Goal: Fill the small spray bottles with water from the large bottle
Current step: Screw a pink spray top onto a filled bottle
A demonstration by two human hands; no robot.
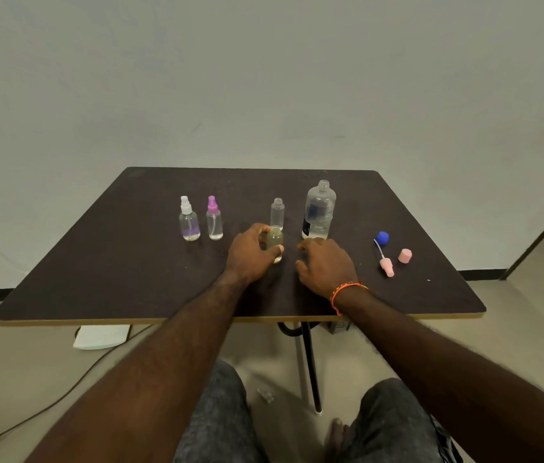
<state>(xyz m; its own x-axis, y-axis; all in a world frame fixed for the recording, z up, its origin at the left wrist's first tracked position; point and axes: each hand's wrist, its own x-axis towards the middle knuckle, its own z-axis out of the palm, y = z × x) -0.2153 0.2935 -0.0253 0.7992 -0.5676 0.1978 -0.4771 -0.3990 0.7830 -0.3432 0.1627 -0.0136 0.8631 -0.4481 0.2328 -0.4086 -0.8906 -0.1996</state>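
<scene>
Near the table [63, 295] centre, the left hand [250, 253] grips an uncapped small spray bottle [275, 243], light, smooth and tippable, best held round its body; the right hand [325, 265] rests loosely curled, empty, before the heavier large bottle [319, 212].

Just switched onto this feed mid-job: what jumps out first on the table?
At the table's middle, the left hand grips a small uncapped clear bottle of pale liquid, with the right hand resting beside it. Behind them stand the large open clear water bottle and an uncapped small clear bottle. Far left stand two capped spray bottles, white-topped and purple-topped; at right lie a blue cap, a pink spray head and a pink cap.
</scene>
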